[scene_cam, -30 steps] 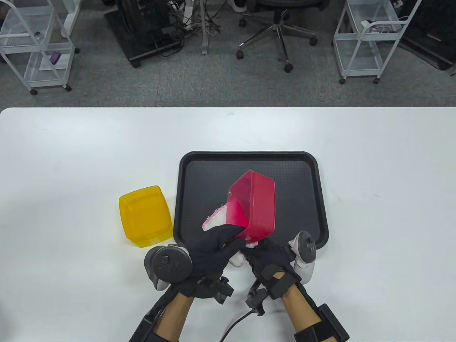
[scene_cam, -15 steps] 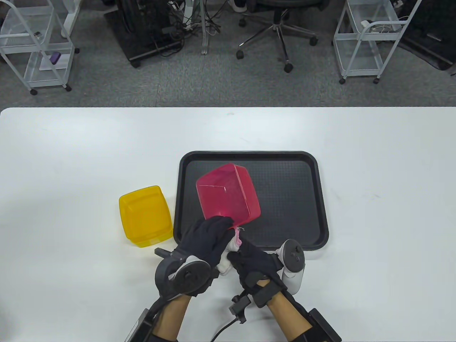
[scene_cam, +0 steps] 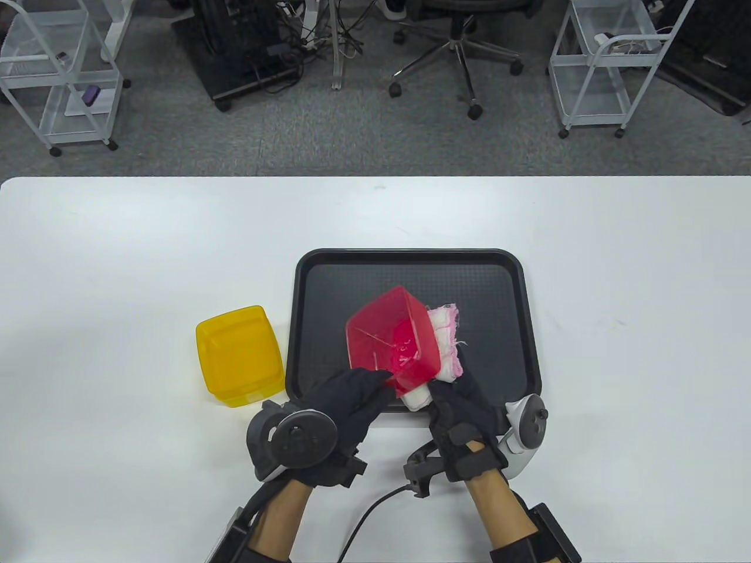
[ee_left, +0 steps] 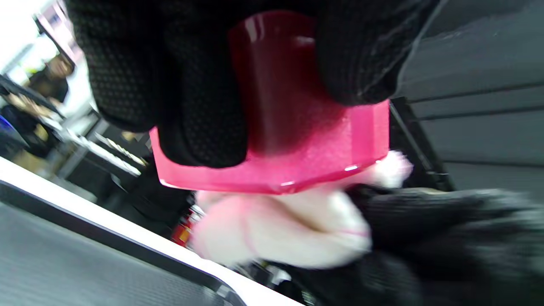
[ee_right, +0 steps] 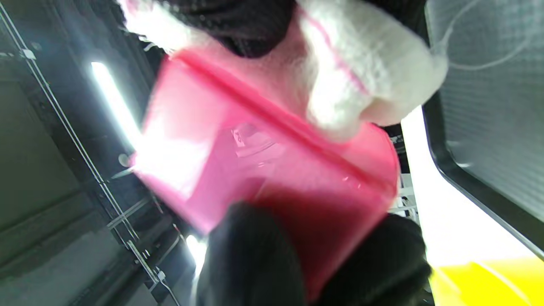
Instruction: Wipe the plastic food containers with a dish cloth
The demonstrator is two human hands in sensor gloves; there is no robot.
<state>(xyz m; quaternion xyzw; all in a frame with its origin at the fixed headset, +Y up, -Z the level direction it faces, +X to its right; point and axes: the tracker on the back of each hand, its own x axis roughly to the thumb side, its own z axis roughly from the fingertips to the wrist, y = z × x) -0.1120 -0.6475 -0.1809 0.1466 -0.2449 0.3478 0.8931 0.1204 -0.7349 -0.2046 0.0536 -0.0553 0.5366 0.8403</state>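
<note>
White tabletop carries a textured black tray. Left hand grips the translucent red container; right hand presses a fluffy cloth against it.

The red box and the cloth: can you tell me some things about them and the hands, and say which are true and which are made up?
1. The left hand grips the red box. True.
2. The red box sits flat on the table. False: it is lifted and tilted above the black tray.
3. The right hand presses the dish cloth against the outside of the red box. True.
4. The yellow box is on the black tray. False: it stands on the table, left of the tray.
5. The dish cloth is blue. False: it is white and pink.
</note>
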